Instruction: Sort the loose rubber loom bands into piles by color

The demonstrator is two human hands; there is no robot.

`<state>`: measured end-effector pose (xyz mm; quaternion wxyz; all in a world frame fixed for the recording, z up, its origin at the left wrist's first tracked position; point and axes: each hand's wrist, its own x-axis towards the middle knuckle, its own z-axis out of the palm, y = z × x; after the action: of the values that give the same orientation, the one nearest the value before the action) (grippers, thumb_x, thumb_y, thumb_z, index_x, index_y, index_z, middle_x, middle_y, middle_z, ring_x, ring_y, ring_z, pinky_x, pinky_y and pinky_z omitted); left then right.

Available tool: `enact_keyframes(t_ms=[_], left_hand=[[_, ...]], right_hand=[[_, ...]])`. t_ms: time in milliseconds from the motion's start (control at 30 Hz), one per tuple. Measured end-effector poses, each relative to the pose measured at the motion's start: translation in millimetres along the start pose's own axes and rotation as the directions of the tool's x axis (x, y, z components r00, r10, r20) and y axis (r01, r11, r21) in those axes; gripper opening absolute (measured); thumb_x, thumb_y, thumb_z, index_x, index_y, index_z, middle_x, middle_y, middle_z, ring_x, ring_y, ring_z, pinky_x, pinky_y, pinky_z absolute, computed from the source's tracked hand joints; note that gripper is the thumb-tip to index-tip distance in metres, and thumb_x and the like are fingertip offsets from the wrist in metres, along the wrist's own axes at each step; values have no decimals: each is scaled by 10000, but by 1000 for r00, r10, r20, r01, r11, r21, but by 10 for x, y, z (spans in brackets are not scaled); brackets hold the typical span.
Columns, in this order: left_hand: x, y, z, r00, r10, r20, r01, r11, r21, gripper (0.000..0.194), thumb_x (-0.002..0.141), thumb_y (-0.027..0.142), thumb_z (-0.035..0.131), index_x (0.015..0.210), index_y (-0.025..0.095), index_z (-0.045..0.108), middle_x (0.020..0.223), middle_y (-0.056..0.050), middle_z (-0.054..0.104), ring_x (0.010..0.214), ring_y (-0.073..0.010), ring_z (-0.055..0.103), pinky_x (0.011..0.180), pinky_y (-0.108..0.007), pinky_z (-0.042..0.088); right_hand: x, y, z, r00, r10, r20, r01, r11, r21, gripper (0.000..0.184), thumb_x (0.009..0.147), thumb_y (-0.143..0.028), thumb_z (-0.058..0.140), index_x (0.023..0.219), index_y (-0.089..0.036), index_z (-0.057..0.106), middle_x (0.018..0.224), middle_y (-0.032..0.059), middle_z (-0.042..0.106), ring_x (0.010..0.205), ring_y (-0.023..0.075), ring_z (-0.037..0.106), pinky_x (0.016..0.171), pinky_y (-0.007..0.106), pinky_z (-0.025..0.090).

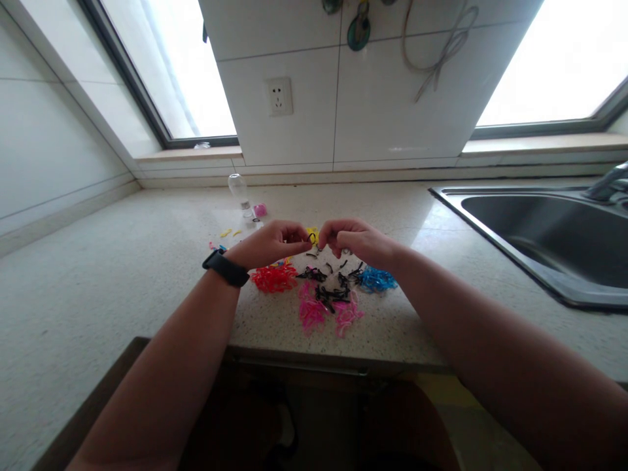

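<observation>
My left hand (279, 242), with a black watch on its wrist, pinches a small black elastic band (311, 237) at its fingertips. Just to the right, my right hand (352, 238) is closed with curled fingers close to the band; what its fingertips hold, if anything, is too small to make out. Below the hands lie heaps of small elastic bands: a red heap (275, 278), scattered black bands (334, 294), a pink heap (311, 309) and a blue heap (377, 279). A yellow heap (314, 231) shows partly between the hands.
A clear plastic bottle (239, 191) leans behind my left hand, beside a small pink item (260, 209). A few yellow bands (226, 233) lie left of them. The steel sink (515, 261) is set into the speckled counter (161, 261) at right.
</observation>
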<state>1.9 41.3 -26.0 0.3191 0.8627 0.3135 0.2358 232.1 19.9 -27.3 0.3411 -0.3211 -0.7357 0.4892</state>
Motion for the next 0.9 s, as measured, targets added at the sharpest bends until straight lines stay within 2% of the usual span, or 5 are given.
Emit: enact_keyframes(t_ms=[467, 900], left_hand=[[-3, -1, -2, 1000, 2, -7, -2, 1000, 4, 280, 892, 428, 644, 906, 148, 661, 724, 7, 569, 639, -96, 486, 577, -232, 383], [-4, -1, -3, 1000, 8, 1, -8, 1000, 2, 286, 897, 431, 635, 899, 146, 656, 710, 11, 554, 630, -97, 476, 568, -231, 370]], right_hand=[[-1, -24, 22, 999, -14, 31, 12, 998, 61, 228, 640, -132, 439, 713, -180, 650, 588, -4, 489, 569, 129, 413, 563, 281, 364], [7, -18, 16, 996, -1, 91, -2, 999, 32, 260, 585, -137, 435, 715, -189, 654, 632, -1, 532, 588, 129, 426, 582, 281, 384]])
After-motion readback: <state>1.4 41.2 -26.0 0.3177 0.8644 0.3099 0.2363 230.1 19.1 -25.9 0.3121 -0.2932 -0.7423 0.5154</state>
